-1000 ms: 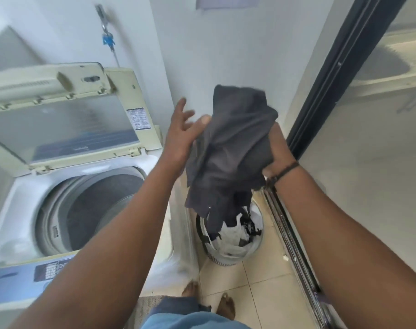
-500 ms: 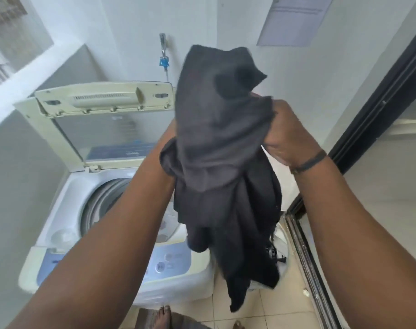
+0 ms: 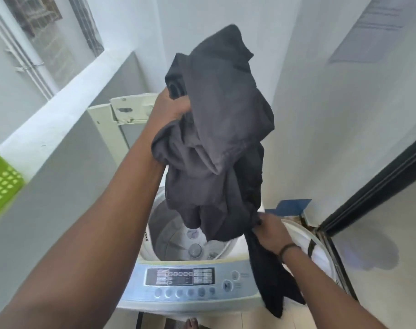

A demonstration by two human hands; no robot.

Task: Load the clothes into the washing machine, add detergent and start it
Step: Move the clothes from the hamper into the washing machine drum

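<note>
Since the earlier frame, the right hand [image 3: 268, 232] had been dropped from the top of the dark garment [image 3: 216, 143] to its lower tail, which was pinched beside the washer [image 3: 190, 279]. The garment had been carried from beside the washer to above its open drum [image 3: 178, 233]. The bundle was gripped high over the drum by the left hand [image 3: 170, 108]. Loading was judged to be in hand; next, the bundle would need lowering into the drum and the trailing tail tucked in before both hands let go.
</note>
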